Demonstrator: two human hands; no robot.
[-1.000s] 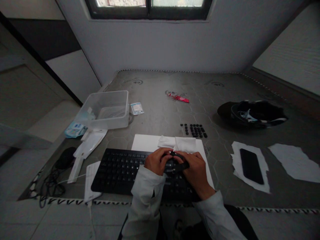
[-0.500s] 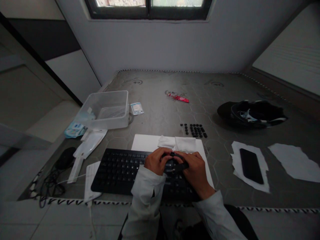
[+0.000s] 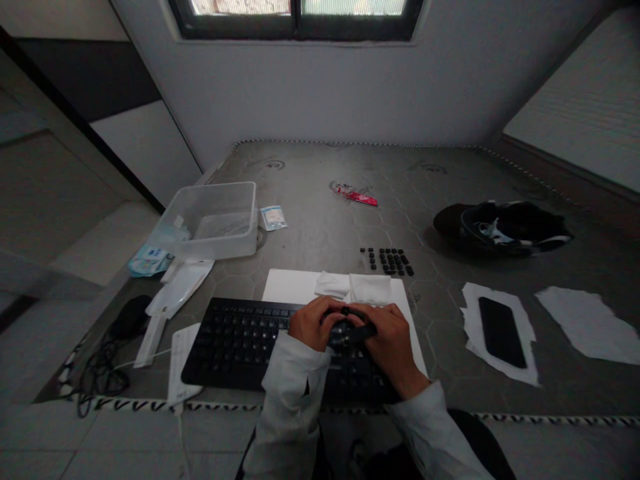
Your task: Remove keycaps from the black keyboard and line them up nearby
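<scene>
A black keyboard [image 3: 235, 340] lies in front of me, its right part half hidden under my hands. My left hand [image 3: 314, 323] is closed, its fingertips pinching a small black piece [image 3: 345, 310] that looks like a keycap. My right hand [image 3: 395, 340] curls around a dark, strap-like tool [image 3: 364, 333] whose exact kind I cannot make out. Fingertips of both hands nearly meet above the keyboard. Under it shows a white sheet [image 3: 285, 285] with folded white wipes [image 3: 371, 289] on it. Beyond that, several loose black keycaps [image 3: 393, 259] sit in rows.
At the left are a clear plastic box [image 3: 225, 250], a small packet [image 3: 273, 218], a black mouse [image 3: 131, 317] with its cable and a white power strip [image 3: 183, 367]. A red wrapper [image 3: 360, 197] lies farther back. To the right are a black cap [image 3: 455, 223] and a phone [image 3: 503, 332] on paper.
</scene>
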